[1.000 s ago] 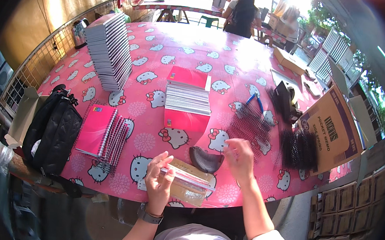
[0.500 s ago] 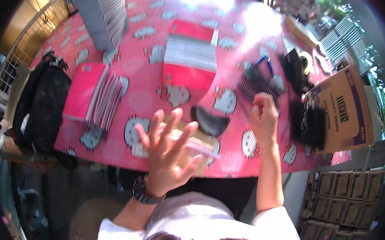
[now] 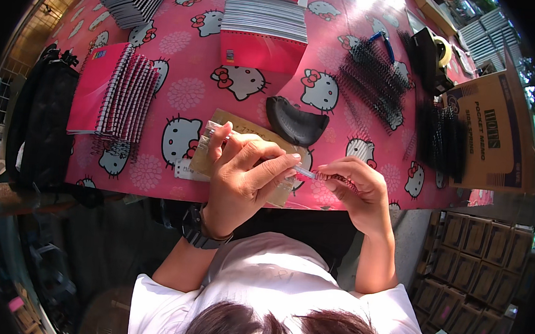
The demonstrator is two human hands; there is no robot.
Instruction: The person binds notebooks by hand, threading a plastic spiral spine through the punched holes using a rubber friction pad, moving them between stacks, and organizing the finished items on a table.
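Note:
My left hand grips a small stack of paper with a brown card cover at the near edge of the pink patterned table. My right hand holds a dark spiral binding coil level against the right side of that stack. A dark curved pad lies just beyond the stack.
A pile of bound pink notebooks lies to the left, loose paper stacks on red covers at the back. Black binding coils lie in heaps at the right beside a cardboard box. A black bag hangs left.
The view has tilted down toward my lap. My right hand came back from the coil heap with a coil, and my left hand closed on the paper stack.

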